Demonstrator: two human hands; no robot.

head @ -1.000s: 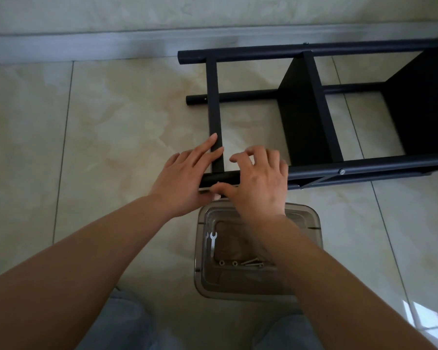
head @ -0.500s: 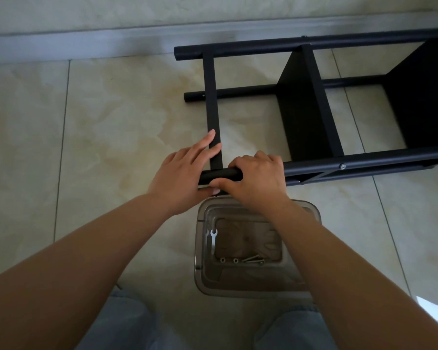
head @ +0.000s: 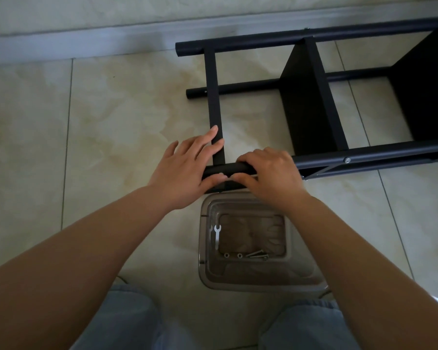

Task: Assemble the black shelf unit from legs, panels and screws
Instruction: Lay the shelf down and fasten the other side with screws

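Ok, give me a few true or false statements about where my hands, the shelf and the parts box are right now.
1. The shelf lies on its side on the floor. True.
2. The right hand grips the near leg. True.
3. The left hand holds the wrench. False: the wrench lies in the clear box; the left hand's fingers rest on the crossbar.
4. The box holds screws. True.
5. The box sits on top of the shelf. False: it stands on the floor, between shelf and knees.
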